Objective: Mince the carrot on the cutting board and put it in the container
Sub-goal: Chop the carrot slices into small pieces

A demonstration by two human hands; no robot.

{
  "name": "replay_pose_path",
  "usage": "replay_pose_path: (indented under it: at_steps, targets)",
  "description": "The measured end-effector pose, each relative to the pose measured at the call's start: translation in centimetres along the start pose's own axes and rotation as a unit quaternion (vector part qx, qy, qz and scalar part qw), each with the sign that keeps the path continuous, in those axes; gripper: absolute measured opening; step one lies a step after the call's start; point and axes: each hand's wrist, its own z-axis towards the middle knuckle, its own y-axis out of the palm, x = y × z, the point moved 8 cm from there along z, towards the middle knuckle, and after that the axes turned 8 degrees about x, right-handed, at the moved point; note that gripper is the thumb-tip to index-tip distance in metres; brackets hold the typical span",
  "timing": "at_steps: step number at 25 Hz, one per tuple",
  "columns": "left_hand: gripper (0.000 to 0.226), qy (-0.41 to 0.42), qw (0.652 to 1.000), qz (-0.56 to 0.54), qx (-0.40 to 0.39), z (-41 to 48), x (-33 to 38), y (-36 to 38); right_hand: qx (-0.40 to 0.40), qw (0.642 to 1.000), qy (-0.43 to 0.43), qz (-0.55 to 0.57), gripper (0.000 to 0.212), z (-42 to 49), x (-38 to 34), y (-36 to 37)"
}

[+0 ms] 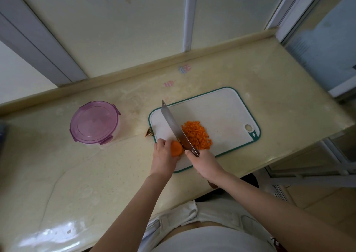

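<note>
A white cutting board (pixel 221 107) with a green rim lies on the counter. A pile of minced carrot (pixel 196 135) sits near its middle. My left hand (pixel 163 155) holds a carrot stub (pixel 176 148) at the board's near left corner. My right hand (pixel 207 165) grips the handle of a cleaver (pixel 173 122); its blade stands between the stub and the pile, with its tip pointing away from me. A round container (pixel 94 123) with a purple clip lid, closed, stands on the counter to the left of the board.
A small brown carrot scrap (pixel 149 132) lies on the counter at the board's left edge. The beige counter (pixel 96 174) runs along a wall with window frames. Its right end drops off beside a glass door. My torso is at the counter's near edge.
</note>
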Motion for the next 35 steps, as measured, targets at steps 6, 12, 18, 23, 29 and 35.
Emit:
replay_pose_path:
  at_steps: [6, 12, 18, 23, 29, 35]
  targets:
    - [0.070, -0.030, 0.998, -0.053, -0.009, -0.3, -0.2, -0.1, 0.013, 0.999, -0.018, -0.035, 0.046, -0.1, -0.8, 0.0]
    - [0.052, -0.025, 0.995, -0.095, -0.002, 0.0, -0.5, -0.7, 0.003, 0.999, -0.013, -0.034, 0.047, 0.0, -0.8, 0.0]
    - [0.065, -0.026, 0.996, -0.084, -0.022, -0.1, -0.1, 0.0, 0.000, 0.999, -0.015, -0.043, 0.045, 0.3, -1.3, -0.4]
    - [0.054, -0.085, 0.984, -0.155, 0.014, -0.2, -0.7, -0.4, -0.001, 0.999, -0.016, -0.028, 0.043, 0.3, -1.4, -1.0]
    - [0.030, -0.166, 0.971, -0.155, 0.070, 0.3, -1.6, -1.1, -0.025, 0.999, -0.012, -0.019, 0.042, 0.0, -1.4, -1.7]
    - [0.027, -0.192, 0.969, -0.151, 0.047, 0.7, -1.7, -0.8, -0.023, 0.999, -0.009, -0.034, 0.058, -0.6, -1.2, -1.8]
